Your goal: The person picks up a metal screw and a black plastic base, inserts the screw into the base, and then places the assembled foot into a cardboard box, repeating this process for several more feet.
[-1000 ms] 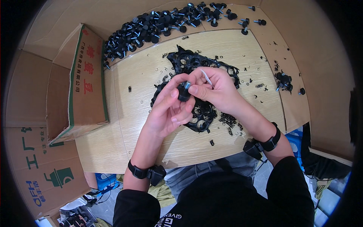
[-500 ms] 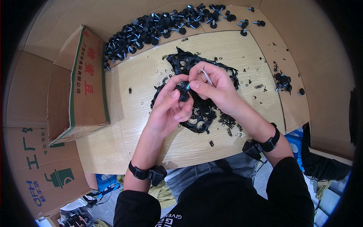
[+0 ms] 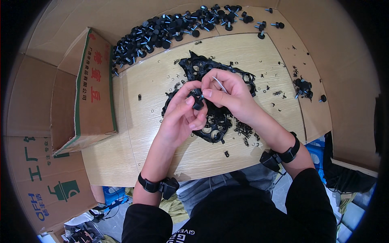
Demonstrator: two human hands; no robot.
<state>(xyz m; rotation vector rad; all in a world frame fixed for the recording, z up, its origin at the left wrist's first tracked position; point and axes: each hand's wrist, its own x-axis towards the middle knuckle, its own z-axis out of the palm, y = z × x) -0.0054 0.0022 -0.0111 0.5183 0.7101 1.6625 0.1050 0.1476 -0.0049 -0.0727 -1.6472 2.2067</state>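
Observation:
In front of me, over the middle of the table, my left hand [image 3: 176,117] grips a screw-in foot [image 3: 198,104] with a round black head, its threaded stem pointing up and right. The fingertips of my right hand [image 3: 229,95] close at that stem, partly covering it. A thin pale strip [image 3: 220,84] sticks out from between the right fingers; its kind cannot be made out. Beneath both hands lie black, perforated, web-like plastic scraps [image 3: 198,69]. Close by to the right is a cluster of small black coil-like bits [image 3: 244,130].
A large heap of similar screw-in feet [image 3: 162,34] lines the far edge, with a smaller group [image 3: 303,87] at right. Tiny black rings and shavings dot the wooden tabletop [image 3: 142,121]. An open cardboard box [image 3: 95,93] stands on the left; cardboard walls [image 3: 348,81] surround the table.
The stem shows less beside my right fingertips than before. The pale strip has shifted slightly; both hands otherwise keep nearly the same place.

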